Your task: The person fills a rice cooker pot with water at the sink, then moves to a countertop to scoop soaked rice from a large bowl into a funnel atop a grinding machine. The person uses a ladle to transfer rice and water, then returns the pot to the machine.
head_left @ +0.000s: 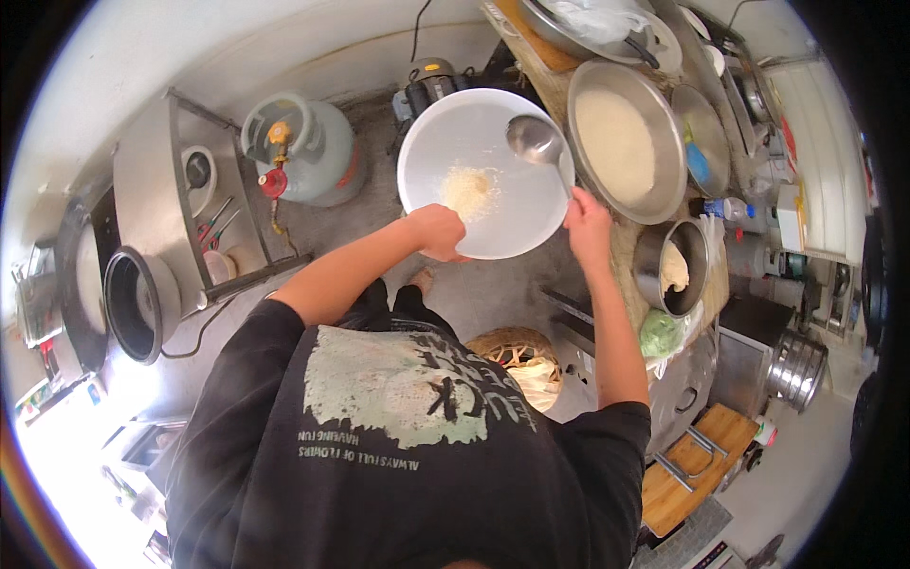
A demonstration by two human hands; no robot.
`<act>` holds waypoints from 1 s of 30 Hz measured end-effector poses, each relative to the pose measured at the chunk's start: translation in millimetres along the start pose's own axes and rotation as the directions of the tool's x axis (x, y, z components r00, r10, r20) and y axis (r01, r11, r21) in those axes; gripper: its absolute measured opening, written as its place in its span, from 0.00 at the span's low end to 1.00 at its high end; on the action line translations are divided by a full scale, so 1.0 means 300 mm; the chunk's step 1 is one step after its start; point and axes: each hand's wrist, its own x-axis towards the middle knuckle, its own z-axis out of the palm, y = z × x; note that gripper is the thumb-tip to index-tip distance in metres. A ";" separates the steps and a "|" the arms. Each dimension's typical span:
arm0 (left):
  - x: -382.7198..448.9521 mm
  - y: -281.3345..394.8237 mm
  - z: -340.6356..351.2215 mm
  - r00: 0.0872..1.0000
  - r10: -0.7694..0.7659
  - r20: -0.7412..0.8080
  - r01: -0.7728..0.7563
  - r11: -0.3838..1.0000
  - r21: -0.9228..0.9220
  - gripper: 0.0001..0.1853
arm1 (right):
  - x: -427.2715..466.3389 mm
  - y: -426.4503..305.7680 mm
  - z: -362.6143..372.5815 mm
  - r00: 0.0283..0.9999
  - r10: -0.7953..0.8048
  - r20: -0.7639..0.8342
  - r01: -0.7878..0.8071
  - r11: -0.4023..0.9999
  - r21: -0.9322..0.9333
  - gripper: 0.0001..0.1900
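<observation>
A wide white plastic basin [490, 235] is held up in front of me, with a small heap of pale grain [466, 192] inside at its near left. My left hand [437, 231] grips the near left rim. At the right rim, my right hand [589, 224] holds the handle of a metal ladle [534, 139]; whether it also grips the rim I cannot tell. The ladle's bowl rests inside the basin. Just right of it, a large steel bowl [668, 171] of pale grain stands on a worktop. Nearer me is a steel pot [643, 274] with a pale lump inside.
A gas cylinder [334, 153] stands on the floor at left, near a steel stand [153, 171]. An electric motor [431, 71] lies beyond the basin. A wicker basket [498, 341] is on the floor near my feet. A wooden stool [700, 469] is at lower right.
</observation>
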 end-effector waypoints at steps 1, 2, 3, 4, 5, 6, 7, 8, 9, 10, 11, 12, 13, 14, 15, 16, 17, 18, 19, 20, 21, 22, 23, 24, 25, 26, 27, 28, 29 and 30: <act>0.000 -0.001 0.002 1.000 0.004 -0.003 -0.004 1.000 0.002 0.18 | 0.027 0.016 -0.055 0.994 0.095 0.046 -0.103 0.971 0.217 0.14; 0.000 -0.002 0.003 1.000 0.007 -0.004 -0.007 1.000 0.006 0.18 | 0.056 0.035 -0.098 0.985 0.170 0.028 -0.170 0.936 0.309 0.14; 0.001 -0.002 0.002 1.000 0.014 -0.006 -0.014 1.000 0.000 0.18 | 0.094 0.060 -0.145 0.978 0.208 0.026 -0.197 0.868 0.455 0.14; 0.002 -0.003 0.002 1.000 0.018 -0.005 -0.018 1.000 -0.005 0.18 | 0.139 0.090 -0.185 0.970 0.241 -0.041 -0.208 0.901 0.381 0.14; 0.004 -0.004 0.001 1.000 0.014 0.006 -0.014 1.000 -0.007 0.18 | 0.192 0.124 -0.222 0.964 0.245 -0.102 -0.198 0.920 0.339 0.14; 0.007 -0.006 0.000 1.000 0.025 0.019 -0.025 1.000 0.008 0.18 | 0.243 0.164 -0.254 0.954 0.254 -0.156 -0.198 0.931 0.306 0.14; 0.009 -0.007 0.000 0.999 0.027 0.020 -0.027 1.000 -0.004 0.19 | 0.294 0.208 -0.280 0.950 0.252 -0.186 -0.224 0.961 0.160 0.14; 0.010 -0.009 0.001 0.999 0.028 0.021 -0.027 1.000 -0.012 0.19 | 0.344 0.255 -0.300 0.943 0.257 -0.210 -0.258 0.966 0.023 0.14; 0.013 -0.010 0.002 0.999 0.015 0.034 -0.015 1.000 -0.019 0.19 | 0.386 0.303 -0.315 0.938 0.257 -0.234 -0.288 0.951 -0.113 0.14; 0.016 -0.012 0.003 0.998 -0.001 0.060 0.003 0.999 -0.040 0.20 | 0.419 0.349 -0.322 0.915 0.279 -0.290 -0.348 0.910 -0.225 0.14; 0.019 -0.012 0.005 0.999 0.002 0.054 0.001 0.999 -0.047 0.21 | 0.449 0.392 -0.319 0.891 0.293 -0.347 -0.407 0.853 -0.327 0.14; 0.020 -0.012 0.007 0.999 -0.001 0.049 0.003 0.999 -0.054 0.21 | 0.480 0.426 -0.311 0.852 0.322 -0.412 -0.490 0.765 -0.417 0.14; 0.022 -0.015 0.007 0.999 0.000 0.053 0.003 0.998 -0.055 0.22 | 0.505 0.454 -0.303 0.848 0.329 -0.416 -0.496 0.768 -0.405 0.14; 0.028 -0.017 0.006 0.995 -0.010 0.104 0.016 0.998 -0.062 0.27 | 0.517 0.477 -0.296 0.830 0.360 -0.427 -0.528 0.754 -0.391 0.15; 0.030 -0.019 0.005 0.995 0.003 0.103 0.003 0.998 -0.057 0.29 | 0.526 0.495 -0.287 0.800 0.400 -0.447 -0.577 0.716 -0.393 0.15; 0.031 -0.019 0.004 0.994 0.019 0.105 -0.013 0.999 -0.050 0.32 | 0.538 0.507 -0.271 0.811 0.392 -0.435 -0.568 0.707 -0.422 0.15; 0.031 -0.019 0.003 0.993 0.029 0.115 -0.024 0.999 -0.040 0.34 | 0.554 0.514 -0.238 0.819 0.389 -0.422 -0.550 0.744 -0.381 0.14; 0.029 -0.016 0.003 0.995 0.016 0.094 -0.013 0.999 -0.033 0.36 | 0.566 0.521 -0.207 0.824 0.384 -0.418 -0.535 0.769 -0.349 0.14; 0.026 -0.012 0.003 0.997 -0.001 0.080 0.003 1.000 -0.024 0.39 | 0.575 0.528 -0.184 0.833 0.363 -0.418 -0.514 0.789 -0.338 0.14; 0.024 -0.010 0.001 0.998 -0.016 0.065 0.017 1.000 -0.013 0.41 | 0.586 0.533 -0.157 0.856 0.345 -0.385 -0.474 0.821 -0.319 0.14; 0.024 -0.008 -0.002 0.999 -0.001 0.048 0.001 1.000 0.009 0.41 | 0.598 0.533 -0.122 0.882 0.308 -0.358 -0.425 0.847 -0.319 0.13; 0.023 -0.007 -0.005 0.999 0.015 0.032 -0.016 0.999 0.031 0.42 | 0.607 0.531 -0.100 0.896 0.288 -0.339 -0.400 0.854 -0.332 0.13; 0.022 -0.006 -0.007 0.999 0.032 0.010 -0.032 0.998 0.056 0.43 | 0.612 0.527 -0.085 0.900 0.352 -0.257 -0.398 0.904 -0.158 0.11; 0.020 -0.006 -0.009 0.999 0.041 0.000 -0.041 0.997 0.063 0.42 | 0.613 0.517 -0.068 0.892 0.419 -0.169 -0.425 0.905 0.005 0.10; 0.018 -0.005 -0.011 0.999 0.051 -0.016 -0.049 0.996 0.073 0.41 | 0.610 0.504 -0.052 0.864 0.496 -0.079 -0.484 0.865 0.134 0.10; 0.018 -0.004 -0.012 0.998 0.061 -0.033 -0.058 0.995 0.082 0.41 | 0.600 0.490 -0.049 0.826 0.558 0.074 -0.524 0.713 0.466 0.07; 0.018 -0.005 -0.013 0.997 0.073 -0.033 -0.070 0.994 0.085 0.39 | 0.597 0.474 -0.060 0.802 0.576 0.158 -0.553 0.618 0.559 0.06; 0.018 -0.006 -0.013 0.996 0.085 -0.031 -0.082 0.993 0.087 0.37 | 0.591 0.456 -0.070 0.778 0.575 0.254 -0.585 0.514 0.627 0.06; 0.017 -0.006 -0.013 0.995 0.097 -0.029 -0.094 0.992 0.089 0.36 | 0.581 0.439 -0.081 0.751 0.562 0.346 -0.612 0.398 0.683 0.05; 0.017 -0.007 -0.012 0.995 0.100 -0.026 -0.097 0.992 0.083 0.33 | 0.572 0.421 -0.096 0.740 0.542 0.398 -0.632 0.357 0.688 0.05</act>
